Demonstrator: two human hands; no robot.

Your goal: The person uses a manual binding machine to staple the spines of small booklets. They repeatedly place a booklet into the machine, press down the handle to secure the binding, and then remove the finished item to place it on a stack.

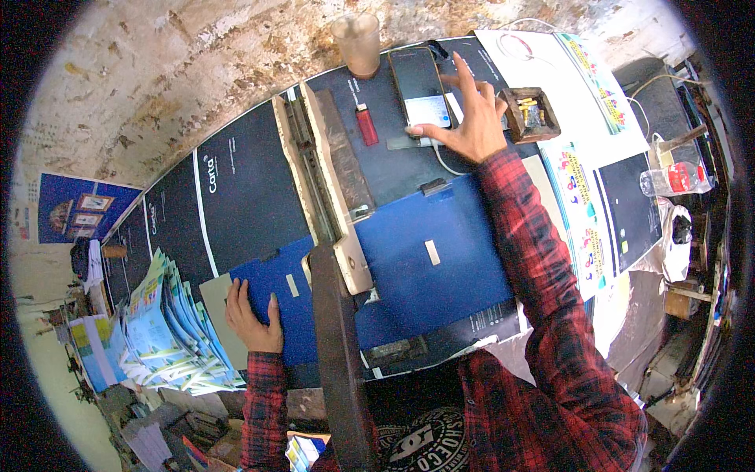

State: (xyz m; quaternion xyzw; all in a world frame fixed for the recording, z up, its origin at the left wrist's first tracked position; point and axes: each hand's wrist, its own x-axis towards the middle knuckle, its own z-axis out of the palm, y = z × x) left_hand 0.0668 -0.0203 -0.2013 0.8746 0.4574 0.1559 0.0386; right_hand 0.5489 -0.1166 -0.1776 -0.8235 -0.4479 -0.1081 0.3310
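My right hand (477, 126) reaches over a dark smartphone (420, 75), fingers spread and thumb stretched across its near end. Part of the phone's screen is lit, and a white cable runs from its near end. My left hand (255, 324) lies with its fingers apart at the left end of a blue board (429, 271), next to a grey card strip (214, 303). Across the board stands a clamp-like tool with pale wooden jaws (346, 259) and a long dark lever (338, 346) pointing toward me. Neither hand grips anything that I can see.
A red lighter (366, 126), a cup (357, 47) and a square ashtray with butts (543, 134) stand near the phone. Fanned printed sheets (169, 330) pile up at the left. Printed sheets (578, 189) and a plastic bottle (675, 179) are at the right. A stained wall borders the far side.
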